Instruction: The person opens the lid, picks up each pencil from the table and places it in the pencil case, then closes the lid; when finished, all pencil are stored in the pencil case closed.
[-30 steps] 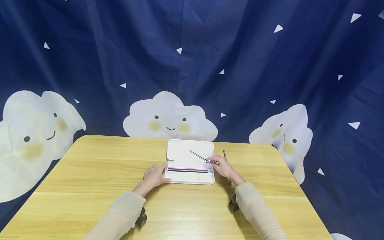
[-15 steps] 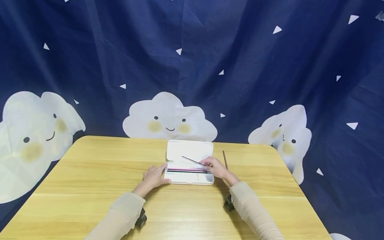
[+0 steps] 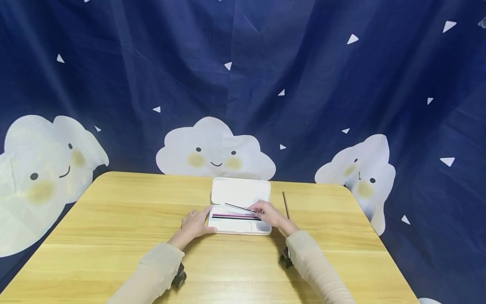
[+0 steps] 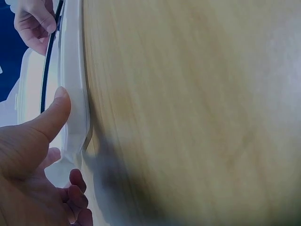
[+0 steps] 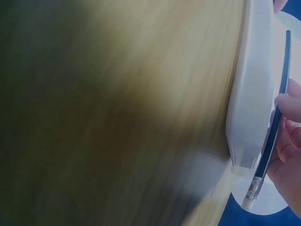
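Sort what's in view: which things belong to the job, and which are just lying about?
Job: left hand, right hand, held pencil, open white case, pencils inside it; probably the brown stick outside it.
Just there: table, cloud-patterned curtain.

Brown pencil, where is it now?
In the head view, the brown pencil lies on the table, right of the open white case, beside the right hand.

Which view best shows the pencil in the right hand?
The right wrist view: the pencil looms large, its metal band and white eraser clear. The head view shows only a thin line over the case, eraser unseen; the left wrist view shows a dark strip running out of frame.
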The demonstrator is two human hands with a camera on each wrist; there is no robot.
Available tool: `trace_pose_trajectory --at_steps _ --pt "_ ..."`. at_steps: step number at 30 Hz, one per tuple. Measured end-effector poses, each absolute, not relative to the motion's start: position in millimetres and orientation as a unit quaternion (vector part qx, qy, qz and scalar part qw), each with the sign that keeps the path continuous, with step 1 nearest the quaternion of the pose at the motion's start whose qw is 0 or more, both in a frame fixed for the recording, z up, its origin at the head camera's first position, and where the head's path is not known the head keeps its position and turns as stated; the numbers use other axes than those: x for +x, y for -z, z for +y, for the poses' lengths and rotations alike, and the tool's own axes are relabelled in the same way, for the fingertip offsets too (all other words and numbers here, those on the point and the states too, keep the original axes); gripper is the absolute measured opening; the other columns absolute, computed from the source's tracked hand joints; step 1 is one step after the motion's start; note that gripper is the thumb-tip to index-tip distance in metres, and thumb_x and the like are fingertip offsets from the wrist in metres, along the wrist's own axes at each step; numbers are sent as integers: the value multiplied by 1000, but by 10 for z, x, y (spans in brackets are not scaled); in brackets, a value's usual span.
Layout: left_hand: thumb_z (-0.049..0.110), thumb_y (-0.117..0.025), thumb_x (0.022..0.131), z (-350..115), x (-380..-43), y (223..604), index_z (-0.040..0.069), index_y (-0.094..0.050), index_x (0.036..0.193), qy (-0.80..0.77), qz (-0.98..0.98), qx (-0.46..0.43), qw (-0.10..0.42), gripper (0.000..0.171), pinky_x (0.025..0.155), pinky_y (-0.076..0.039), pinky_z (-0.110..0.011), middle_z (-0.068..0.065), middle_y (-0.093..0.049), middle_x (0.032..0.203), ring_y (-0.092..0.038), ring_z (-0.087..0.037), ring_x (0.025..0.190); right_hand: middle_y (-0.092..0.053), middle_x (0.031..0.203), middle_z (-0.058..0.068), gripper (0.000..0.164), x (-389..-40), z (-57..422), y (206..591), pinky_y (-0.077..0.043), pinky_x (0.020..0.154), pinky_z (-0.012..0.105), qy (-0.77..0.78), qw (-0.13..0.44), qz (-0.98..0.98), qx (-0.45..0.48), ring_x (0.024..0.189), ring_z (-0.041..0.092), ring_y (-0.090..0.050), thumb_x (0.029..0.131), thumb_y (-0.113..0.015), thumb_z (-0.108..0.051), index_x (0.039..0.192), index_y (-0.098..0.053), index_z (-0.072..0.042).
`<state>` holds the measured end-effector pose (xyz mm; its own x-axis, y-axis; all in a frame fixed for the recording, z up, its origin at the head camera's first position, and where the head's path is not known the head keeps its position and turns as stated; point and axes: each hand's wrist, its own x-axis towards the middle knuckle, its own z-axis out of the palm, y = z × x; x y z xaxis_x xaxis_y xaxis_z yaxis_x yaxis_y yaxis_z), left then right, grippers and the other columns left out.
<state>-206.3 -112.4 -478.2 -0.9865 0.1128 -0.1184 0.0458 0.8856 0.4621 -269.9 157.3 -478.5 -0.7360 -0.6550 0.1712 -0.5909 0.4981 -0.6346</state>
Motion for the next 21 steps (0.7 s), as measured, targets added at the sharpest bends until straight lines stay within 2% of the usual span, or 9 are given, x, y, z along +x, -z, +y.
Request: trace_pose_trajectory --at_steps 6,12,21 --pt "40 -76 69 -1137 -2075 4796 17 -37 140 -242 966 41 83 84 74 -35 -42 -21 -47 103 -41 -30 92 -57 83 10 29 -2680 1531 4782 -46 70 23 336 33 868 -365 76 19 -54 78 -54 15 102 -65 5" --pt "40 -76 69 -1145 -2090 4806 16 -38 140 -246 964 42 91 84 77 -36 -45 -23 -47 109 -41 -32 96 -56 81 9 29 -2694 1462 4773 -45 70 25 308 24 874 -374 76 21 -54 78 -54 15 101 -66 4" --pt "40 -75 69 -1153 -2101 4809 15 -39 139 -250 963 42 94 83 79 -37 -48 -26 -46 114 -42 -35 101 -57 83 7 31 -2717 1348 4764 -45 71 25 272 26 885 -376 75 16 -52 79 -52 14 103 -67 1"
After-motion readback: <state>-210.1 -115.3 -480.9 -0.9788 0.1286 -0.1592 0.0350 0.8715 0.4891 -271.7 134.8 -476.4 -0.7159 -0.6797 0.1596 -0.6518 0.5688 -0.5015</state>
